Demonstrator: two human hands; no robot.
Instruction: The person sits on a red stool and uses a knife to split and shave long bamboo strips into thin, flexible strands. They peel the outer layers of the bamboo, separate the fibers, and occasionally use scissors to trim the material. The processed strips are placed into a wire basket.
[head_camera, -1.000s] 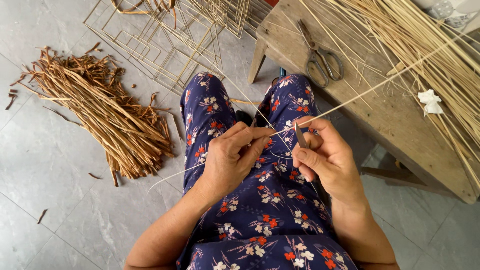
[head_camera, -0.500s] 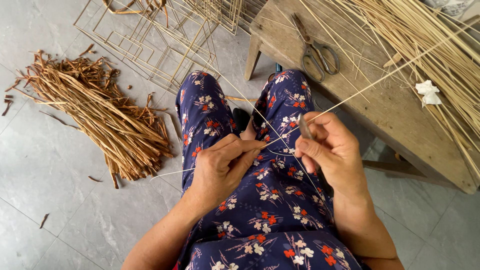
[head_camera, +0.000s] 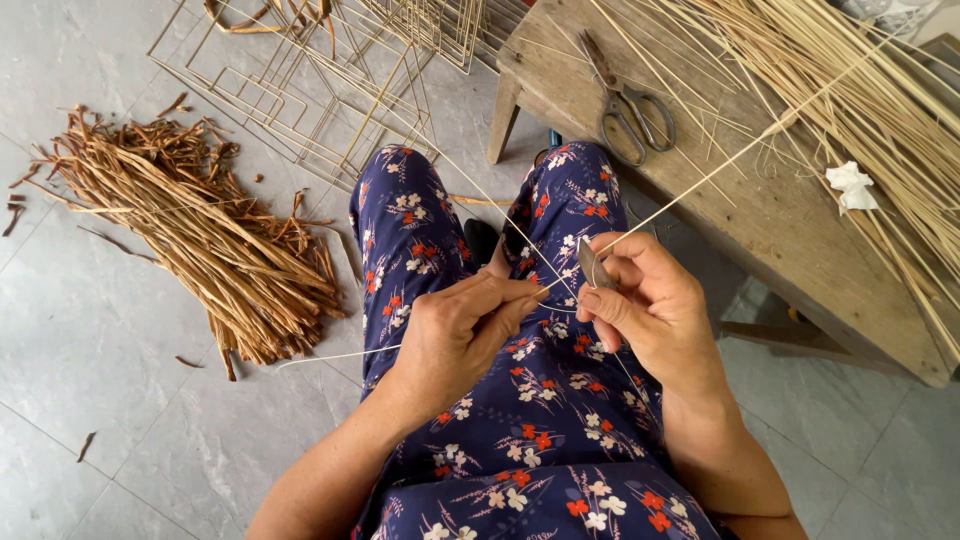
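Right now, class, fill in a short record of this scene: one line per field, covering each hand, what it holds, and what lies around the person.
left hand: left hand pinches a thin pale cane strand over the lap
right hand: right hand holds a small metal blade against the strand
bench: wooden bench to the right, bearing scissors, a bundle of pale strands and a white scrap
floor, left: heap of brown peelings
floor, top: wire frames
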